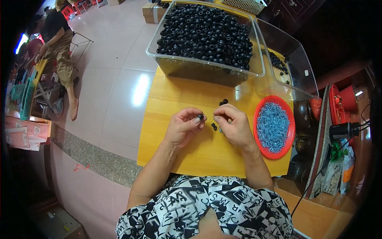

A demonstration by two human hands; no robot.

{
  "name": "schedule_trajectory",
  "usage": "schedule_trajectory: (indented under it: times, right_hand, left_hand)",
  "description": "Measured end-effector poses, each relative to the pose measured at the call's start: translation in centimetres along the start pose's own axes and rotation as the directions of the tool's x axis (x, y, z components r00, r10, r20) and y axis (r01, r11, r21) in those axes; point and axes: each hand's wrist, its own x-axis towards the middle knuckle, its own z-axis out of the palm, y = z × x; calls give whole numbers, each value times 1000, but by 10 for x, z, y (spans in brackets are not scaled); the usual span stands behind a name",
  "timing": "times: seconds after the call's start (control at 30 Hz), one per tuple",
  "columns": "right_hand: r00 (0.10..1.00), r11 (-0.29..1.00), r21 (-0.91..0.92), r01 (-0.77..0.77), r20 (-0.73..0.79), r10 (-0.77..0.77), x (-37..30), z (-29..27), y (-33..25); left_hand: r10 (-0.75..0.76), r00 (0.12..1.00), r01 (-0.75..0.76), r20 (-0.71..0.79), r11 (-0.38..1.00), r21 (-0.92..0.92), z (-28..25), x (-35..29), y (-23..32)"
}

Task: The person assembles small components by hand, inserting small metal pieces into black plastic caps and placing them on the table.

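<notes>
My left hand (pixel 181 128) pinches a small, round, hollow black piece (pixel 200 117) between thumb and fingers, above the yellow table (pixel 191 159). Just to its right, my right hand (pixel 238 128) is closed with thumb and forefinger together; whatever lies in that pinch is too small to make out. A few loose black pieces (pixel 214 126) lie on the wood between the hands, beside a tiny blue bit (pixel 221 130). More black pieces (pixel 224 102) rest beyond the right fingers. To the right, a red oval tray (pixel 292 133) holds many small clear-blue pieces (pixel 273 126).
A clear plastic bin (pixel 191 67) heaped with hollow black pieces stands at the table's far side. Behind right is another clear bin (pixel 304 59) with fewer. Dark jars (pixel 304 115) stand past the tray. At far left, a person (pixel 57 44) works at another table.
</notes>
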Motion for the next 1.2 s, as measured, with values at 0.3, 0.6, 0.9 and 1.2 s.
schedule_trajectory:
  times: [0.3,0.6,0.9,1.2]
  right_hand:
    - [1000,986,167,9,-16,-6,-6,15,-3]
    - [998,993,114,44,-40,-39,-8,22,4]
    - [1000,971,238,24,-9,-22,-9,23,14]
    - [945,971,219,-100,-284,161,-8,12,24]
  left_hand:
    - [-18,999,22,-41,996,91,2,-2,-4]
    - [20,996,-1,-91,979,204,4,-3,-6]
    - [-73,994,84,-77,985,151,7,-4,-3]
    - [-8,999,13,-43,992,129,4,-2,-2]
